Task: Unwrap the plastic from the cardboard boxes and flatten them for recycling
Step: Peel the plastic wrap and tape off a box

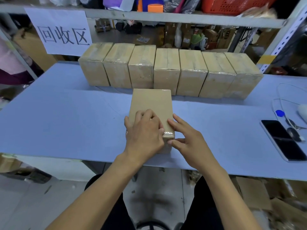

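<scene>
In the head view, one wrapped box [151,110] lay flat on the table [58,117] near its front edge, long axis running from 6 to 12 o'clock. Both hands met at its near right corner, at 5 o'clock of the box. The left hand [143,131] curled over the near end, holding it; the right hand [184,135], fingers fairly straight, picked at the film there with its thumb. Seven wrapped boxes [167,70] stood in a row at 12 o'clock. A phone [282,140] lay at 3 o'clock.
</scene>
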